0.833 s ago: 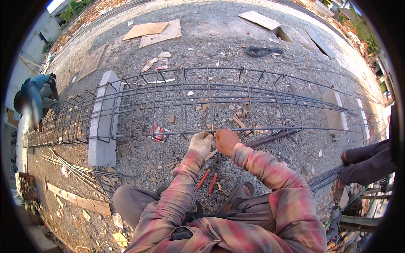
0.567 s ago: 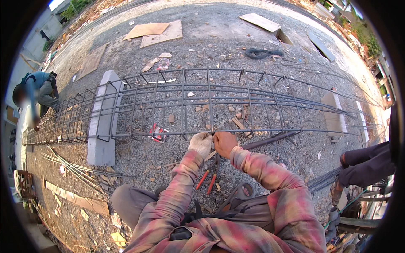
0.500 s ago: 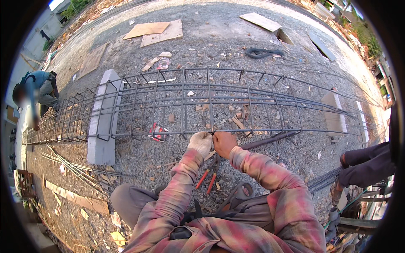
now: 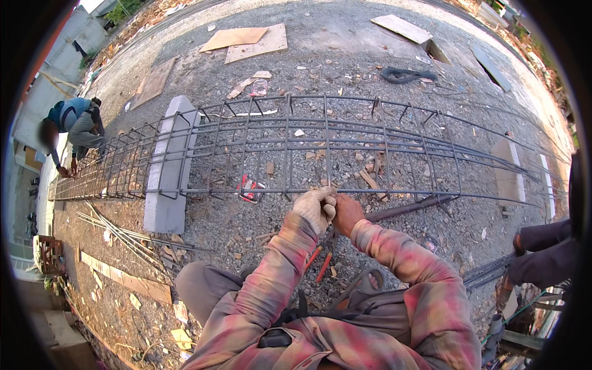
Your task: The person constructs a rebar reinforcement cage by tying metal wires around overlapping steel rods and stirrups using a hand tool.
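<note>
Head view: we're working at the near lower bar of the rebar cage, which is lying across a pale block. Our gloved left hand and bare right hand are sitting together there, fingers curling; we can't tell what either grip is holding. If we're slipping on steel, bare knuckles are risking scrapes.

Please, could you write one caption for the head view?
Gloved left grip and bare right grip close together at the near edge of a steel rebar cage.
</note>
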A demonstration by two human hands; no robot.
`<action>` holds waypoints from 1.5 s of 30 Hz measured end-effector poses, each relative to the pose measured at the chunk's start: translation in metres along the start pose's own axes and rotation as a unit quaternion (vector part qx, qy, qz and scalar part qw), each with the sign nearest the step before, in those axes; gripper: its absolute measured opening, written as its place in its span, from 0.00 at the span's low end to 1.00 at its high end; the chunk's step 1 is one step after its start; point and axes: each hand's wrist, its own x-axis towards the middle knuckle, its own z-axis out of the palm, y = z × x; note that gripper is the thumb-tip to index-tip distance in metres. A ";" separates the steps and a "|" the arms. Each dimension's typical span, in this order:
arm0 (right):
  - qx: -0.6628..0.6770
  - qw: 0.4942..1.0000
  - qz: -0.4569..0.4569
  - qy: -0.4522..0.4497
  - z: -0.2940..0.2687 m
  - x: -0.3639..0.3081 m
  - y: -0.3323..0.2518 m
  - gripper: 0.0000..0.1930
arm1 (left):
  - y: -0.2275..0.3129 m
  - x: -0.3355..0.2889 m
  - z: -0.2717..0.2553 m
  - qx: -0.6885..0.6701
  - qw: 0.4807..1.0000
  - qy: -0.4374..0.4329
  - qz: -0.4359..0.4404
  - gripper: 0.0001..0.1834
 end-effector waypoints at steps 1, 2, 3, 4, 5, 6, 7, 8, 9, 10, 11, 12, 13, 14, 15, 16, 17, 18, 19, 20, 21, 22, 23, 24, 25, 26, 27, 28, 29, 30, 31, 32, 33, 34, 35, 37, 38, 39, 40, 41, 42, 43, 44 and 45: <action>-0.002 0.999 -0.037 0.019 0.002 -0.002 0.000 0.15 | -0.005 0.000 0.003 -0.057 0.998 0.020 0.011 0.05; 0.029 0.998 -0.044 0.028 0.001 -0.006 0.001 0.16 | -0.011 0.004 -0.003 -0.057 0.998 -0.023 0.016 0.06; 0.026 0.999 -0.040 0.025 0.004 -0.006 0.008 0.16 | -0.016 0.005 0.000 -0.061 0.998 -0.022 0.012 0.06; 0.074 0.996 -0.045 0.034 0.009 -0.006 0.018 0.16 | -0.022 0.005 0.005 -0.069 0.997 -0.023 0.012 0.06; 0.121 0.990 -0.050 0.043 0.013 -0.008 0.028 0.16 | -0.028 0.004 0.009 -0.077 0.997 -0.024 0.013 0.07; 0.106 0.993 -0.041 0.027 0.014 -0.010 0.034 0.17 | -0.032 0.002 0.013 -0.075 0.997 -0.019 0.016 0.07; 0.105 0.993 -0.038 0.025 0.018 -0.011 0.041 0.17 | -0.034 0.003 0.014 -0.077 0.997 -0.018 0.013 0.07; 0.123 0.991 -0.035 0.024 0.026 -0.009 0.051 0.17 | -0.036 0.005 0.015 -0.084 0.996 -0.021 0.019 0.06; 0.139 0.990 -0.028 0.022 0.036 -0.011 0.063 0.17 | -0.039 0.006 0.016 -0.092 0.995 -0.024 0.022 0.06; 0.238 0.971 0.004 0.006 0.043 -0.011 0.074 0.17 | -0.042 0.006 0.019 -0.094 0.995 -0.011 0.017 0.06; 0.233 0.972 0.013 0.006 0.047 -0.017 0.087 0.17 | -0.046 0.006 0.020 -0.097 0.995 -0.013 0.007 0.06; 0.321 0.947 0.018 -0.018 0.049 -0.019 0.090 0.17 | -0.048 0.006 0.020 -0.078 0.997 0.007 0.008 0.05; 0.363 0.931 0.022 -0.030 0.050 -0.022 0.093 0.17 | -0.050 0.006 0.019 -0.060 0.998 0.027 0.008 0.05; 0.403 0.914 0.029 -0.042 0.051 -0.025 0.096 0.17 | -0.055 0.007 0.018 -0.063 0.998 0.027 0.002 0.05; 0.317 0.946 -0.006 -0.068 0.052 -0.031 0.103 0.17 | -0.061 0.011 0.017 -0.042 0.999 0.033 -0.010 0.05; 0.227 0.968 -0.041 -0.095 0.053 -0.037 0.109 0.17 | -0.065 0.014 0.014 -0.020 0.999 0.040 -0.022 0.04; 0.135 0.980 -0.075 -0.123 0.055 -0.043 0.114 0.17 | -0.069 0.018 0.009 -0.023 0.999 0.038 -0.028 0.04; 0.042 0.982 -0.110 -0.150 0.052 -0.046 0.112 0.18 | -0.071 0.024 0.003 0.001 0.999 0.050 -0.019 0.04; -0.050 0.972 -0.144 -0.176 0.050 -0.047 0.109 0.18 | -0.074 0.029 -0.004 0.025 0.998 0.062 -0.011 0.04; -0.061 0.962 0.000 -0.267 0.051 -0.050 0.103 0.17 | -0.078 0.032 -0.011 0.040 0.995 0.092 0.023 0.05; -0.063 0.961 0.004 -0.268 0.043 -0.047 0.085 0.17 | -0.080 0.037 -0.019 0.038 0.995 0.090 0.018 0.05; -0.106 0.932 0.028 -0.346 0.036 -0.041 0.067 0.17 | -0.078 0.039 -0.030 0.045 0.991 0.109 0.065 0.05; -0.148 0.893 0.051 -0.421 0.035 -0.038 0.058 0.16 | -0.076 0.041 -0.042 0.051 0.984 0.128 0.112 0.05; -0.117 0.899 0.081 -0.415 0.039 -0.047 0.067 0.18 | -0.070 0.039 -0.045 0.064 0.986 0.115 0.105 0.05; -0.112 0.896 0.101 -0.418 0.048 -0.052 0.067 0.19 | -0.061 0.037 -0.052 0.076 0.986 0.107 0.103 0.05; -0.090 0.897 0.164 -0.401 0.060 -0.059 0.065 0.21 | -0.059 0.038 -0.054 0.070 0.982 0.116 0.129 0.06; -0.067 0.894 0.225 -0.382 0.072 -0.065 0.058 0.24 | -0.057 0.036 -0.057 0.072 0.983 0.114 0.121 0.06; -0.064 0.893 0.233 -0.380 0.088 -0.072 0.054 0.24 | -0.052 0.033 -0.060 0.080 0.986 0.091 0.118 0.06; -0.001 0.905 0.309 -0.294 0.105 -0.080 0.048 0.32 | -0.048 0.030 -0.062 0.088 0.987 0.068 0.115 0.06; 0.062 0.901 0.378 -0.203 0.120 -0.086 0.039 0.39 | -0.042 0.023 -0.063 0.111 0.986 0.063 0.111 0.08; 0.064 0.900 0.383 -0.200 0.130 -0.088 0.027 0.39 | -0.036 0.019 -0.062 0.114 0.986 0.061 0.106 0.08; 0.066 0.886 0.437 -0.141 0.140 -0.091 0.015 0.42 | -0.031 0.017 -0.061 0.126 0.985 0.048 0.109 0.07; 0.065 0.866 0.489 -0.080 0.144 -0.090 0.001 0.46 | -0.027 0.015 -0.059 0.136 0.984 0.033 0.112 0.07; 0.027 0.842 0.534 -0.077 0.135 -0.081 -0.023 0.46 | -0.023 0.016 -0.064 0.137 0.984 0.032 0.106 0.07; 0.027 0.838 0.539 -0.078 0.140 -0.081 -0.025 0.46 | -0.018 0.017 -0.070 0.176 0.980 0.009 0.093 0.08; 0.023 0.836 0.547 -0.026 0.139 -0.085 -0.027 0.40 | -0.012 0.023 -0.076 0.212 0.974 -0.029 0.072 0.10; 0.007 0.843 0.538 0.001 0.151 -0.090 -0.020 0.40 | -0.012 0.031 -0.083 0.249 0.962 -0.057 0.095 0.10; 0.000 0.840 0.543 0.004 0.155 -0.091 -0.019 0.40 | -0.009 0.035 -0.085 0.282 0.948 -0.084 0.120 0.10; -0.006 0.833 0.554 0.004 0.157 -0.090 -0.017 0.40 | -0.006 0.038 -0.089 0.279 0.949 -0.101 0.107 0.11; -0.012 0.826 0.564 0.005 0.160 -0.088 -0.015 0.41 | -0.006 0.039 -0.092 0.273 0.951 -0.106 0.102 0.11; -0.007 0.792 0.609 0.027 0.148 -0.077 -0.032 0.34 | -0.004 0.041 -0.093 0.284 0.944 -0.130 0.105 0.11; -0.016 0.792 0.610 0.030 0.148 -0.080 -0.027 0.34 | -0.004 0.042 -0.094 0.293 0.938 -0.153 0.108 0.11; 0.046 0.774 0.630 0.031 0.150 -0.087 -0.014 0.27 | -0.006 0.043 -0.092 0.299 0.935 -0.159 0.107 0.13; 0.106 0.755 0.646 0.033 0.150 -0.093 -0.002 0.21 | -0.010 0.044 -0.089 0.290 0.937 -0.165 0.108 0.13</action>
